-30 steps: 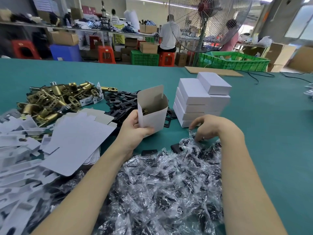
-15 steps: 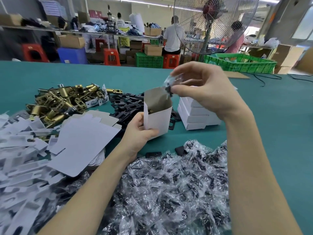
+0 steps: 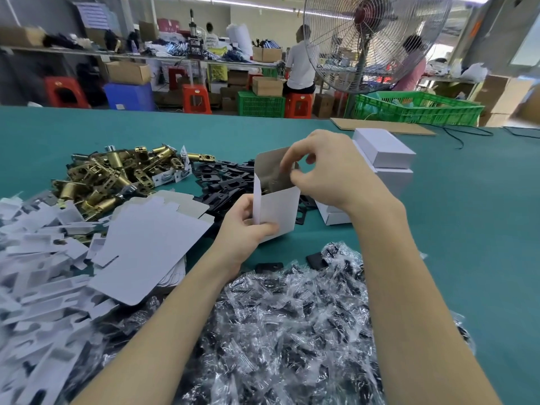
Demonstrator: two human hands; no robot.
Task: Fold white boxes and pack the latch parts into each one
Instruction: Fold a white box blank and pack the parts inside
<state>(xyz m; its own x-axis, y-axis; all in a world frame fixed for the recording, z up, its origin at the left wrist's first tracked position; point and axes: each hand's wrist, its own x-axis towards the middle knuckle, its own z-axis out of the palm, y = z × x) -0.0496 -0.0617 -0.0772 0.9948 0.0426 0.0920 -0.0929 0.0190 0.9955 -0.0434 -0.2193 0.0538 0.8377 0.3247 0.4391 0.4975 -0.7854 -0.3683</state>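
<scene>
My left hand grips the lower left side of an upright white box whose top is open, its flap standing up at the back. Curled over the mouth of that box, my right hand has its index finger and thumb dipping inside, pinching a small clear bag that is mostly hidden in the box. A big heap of clear bagged parts lies in front of me. Brass latches and black plates are piled behind the box.
Flat white box blanks and white card inserts cover the left of the green table. Closed white boxes are stacked right behind my right hand. A fan, a green crate and people are beyond the far edge.
My right hand rose from the heap with a small clear bag, carried it above the box, then lowered its fingertips into the box mouth. My left hand kept hold of the box.
</scene>
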